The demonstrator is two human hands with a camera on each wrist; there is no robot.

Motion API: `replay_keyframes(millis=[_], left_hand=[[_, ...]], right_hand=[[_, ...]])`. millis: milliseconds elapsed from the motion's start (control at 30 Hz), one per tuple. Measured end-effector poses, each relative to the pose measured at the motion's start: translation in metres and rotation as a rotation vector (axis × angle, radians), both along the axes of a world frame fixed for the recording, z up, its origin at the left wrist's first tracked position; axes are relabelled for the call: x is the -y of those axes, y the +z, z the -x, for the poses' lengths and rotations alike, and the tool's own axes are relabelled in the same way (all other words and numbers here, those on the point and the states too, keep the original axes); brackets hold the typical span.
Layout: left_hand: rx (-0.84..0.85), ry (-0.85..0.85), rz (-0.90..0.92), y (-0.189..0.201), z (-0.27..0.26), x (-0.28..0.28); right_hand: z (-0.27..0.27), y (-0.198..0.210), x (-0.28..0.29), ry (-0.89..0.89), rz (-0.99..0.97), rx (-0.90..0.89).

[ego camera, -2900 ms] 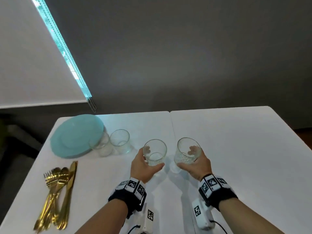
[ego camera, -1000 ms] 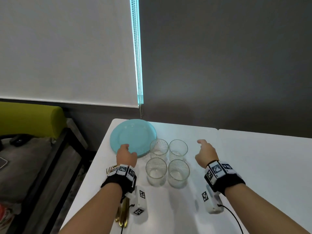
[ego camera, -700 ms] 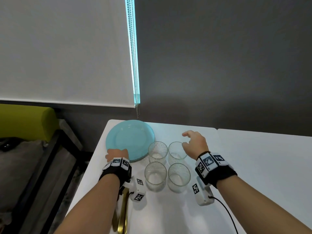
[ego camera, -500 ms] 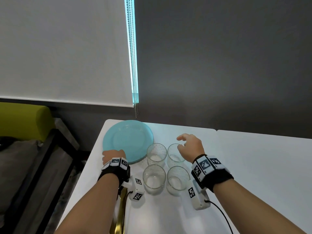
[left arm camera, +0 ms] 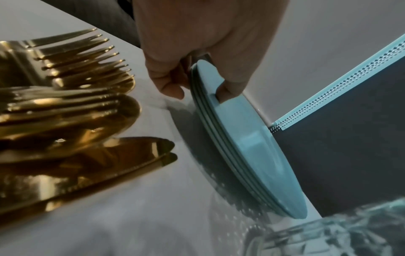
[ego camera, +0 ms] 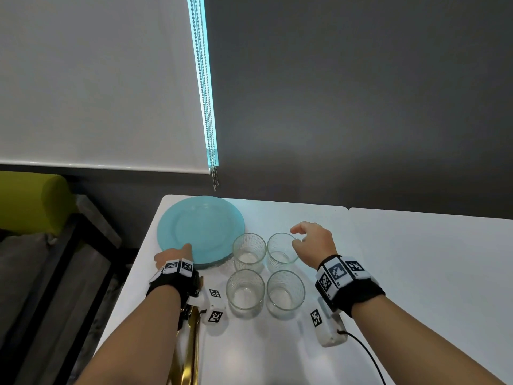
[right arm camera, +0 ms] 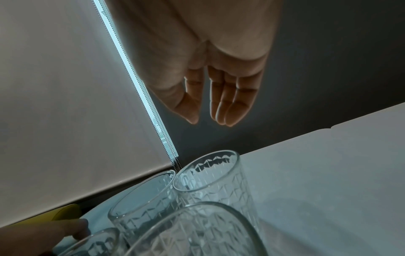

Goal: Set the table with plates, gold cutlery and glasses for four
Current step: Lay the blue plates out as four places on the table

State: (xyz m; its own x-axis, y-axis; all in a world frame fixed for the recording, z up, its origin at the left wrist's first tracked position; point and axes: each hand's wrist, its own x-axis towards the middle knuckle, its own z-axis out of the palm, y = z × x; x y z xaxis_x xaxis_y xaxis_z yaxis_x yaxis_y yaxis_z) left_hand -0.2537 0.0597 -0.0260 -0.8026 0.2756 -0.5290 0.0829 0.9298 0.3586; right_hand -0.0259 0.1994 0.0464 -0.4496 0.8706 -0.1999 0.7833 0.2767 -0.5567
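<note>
The stack of teal plates [left arm camera: 247,138] at the table's [ego camera: 416,273] far left corner is being pinched by the left hand [left arm camera: 201,43]; the right hand [right arm camera: 210,72] is being held spread above the glasses [right arm camera: 210,187].

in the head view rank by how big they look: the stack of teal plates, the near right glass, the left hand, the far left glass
1. stack of teal plates, plainly the largest.
2. near right glass.
3. far left glass, a little smaller, though probably only because it stands farther from the camera.
Left hand: mostly hidden behind its wristband, so I would not rank it.
</note>
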Motion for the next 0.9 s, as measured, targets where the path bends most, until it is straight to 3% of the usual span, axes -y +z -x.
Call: replay_keyframes(millis=[133, 267, 367, 700, 900], left_hand=[[-0.036, 0.089, -0.124, 0.005, 0.003, -0.002], [0.054, 0.467, -0.421, 0.013, 0.002, -0.006], [0.055, 0.660, -0.598, 0.028, -0.004, -0.008], [-0.142, 0.713, -0.818, 0.066, -0.011, 0.013], [-0.153, 0.586, -1.020, 0.094, -0.025, 0.005]], right_hand=[[-0.002, 0.003, 0.001, -0.007, -0.001, -0.009], [-0.002, 0.006, 0.003, -0.001, -0.002, -0.024], [-0.002, 0.010, 0.005, 0.008, -0.005, -0.026], [-0.010, 0.024, 0.011, -0.005, -0.007, -0.071], [-0.015, 0.039, 0.011, -0.058, 0.017, -0.152]])
